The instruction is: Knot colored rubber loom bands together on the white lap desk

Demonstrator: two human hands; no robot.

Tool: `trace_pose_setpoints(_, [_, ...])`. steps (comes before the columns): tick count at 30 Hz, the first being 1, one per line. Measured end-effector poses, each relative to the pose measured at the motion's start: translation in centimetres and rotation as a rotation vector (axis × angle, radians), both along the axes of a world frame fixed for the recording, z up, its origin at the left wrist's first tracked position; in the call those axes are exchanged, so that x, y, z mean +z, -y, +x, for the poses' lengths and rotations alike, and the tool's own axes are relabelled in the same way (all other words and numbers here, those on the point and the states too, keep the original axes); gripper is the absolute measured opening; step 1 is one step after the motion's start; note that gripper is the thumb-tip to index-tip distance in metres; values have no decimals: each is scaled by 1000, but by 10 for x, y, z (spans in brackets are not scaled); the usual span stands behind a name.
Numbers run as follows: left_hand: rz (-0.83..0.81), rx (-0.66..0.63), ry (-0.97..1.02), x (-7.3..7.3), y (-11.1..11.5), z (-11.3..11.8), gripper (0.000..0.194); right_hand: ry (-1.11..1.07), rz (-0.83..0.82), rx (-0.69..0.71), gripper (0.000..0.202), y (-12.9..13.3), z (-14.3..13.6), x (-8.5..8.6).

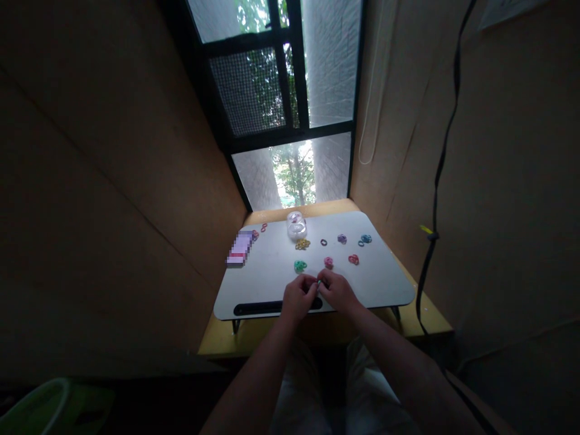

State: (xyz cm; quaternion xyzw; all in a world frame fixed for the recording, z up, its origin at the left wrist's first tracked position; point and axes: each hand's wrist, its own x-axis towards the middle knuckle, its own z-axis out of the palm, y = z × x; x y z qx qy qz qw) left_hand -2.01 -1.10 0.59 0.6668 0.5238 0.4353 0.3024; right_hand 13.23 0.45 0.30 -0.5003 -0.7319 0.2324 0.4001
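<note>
Over the front part of the white lap table, my two hands meet with their fingertips pinched together. My right hand is closed on a small green band, of which only a bit shows. My left hand is closed too, its fingertips at the same band. Just beyond my hands lie a heap of green bands and a heap of pink bands. Red bands sit to the right of the pink ones.
A clear plastic jar stands at the back, with yellow bands before it. Purple bands and blue bands lie right; a phone lies left. A black strap hangs at the right.
</note>
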Motion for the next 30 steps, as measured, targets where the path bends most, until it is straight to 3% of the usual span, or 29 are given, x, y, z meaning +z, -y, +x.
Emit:
trace_pose_setpoints(16, [-12,-46,-42,3,0,1,22,-50,9,0,3,-2,1,-3])
trace_pose_setpoints(23, [2,21,-84,3,0,1,12,-85,-1,79,2,-2,3,-1])
trace_pose_setpoints(30, [-4,55,-91,0,-1,1,11,-84,16,50,6,-1,2,1])
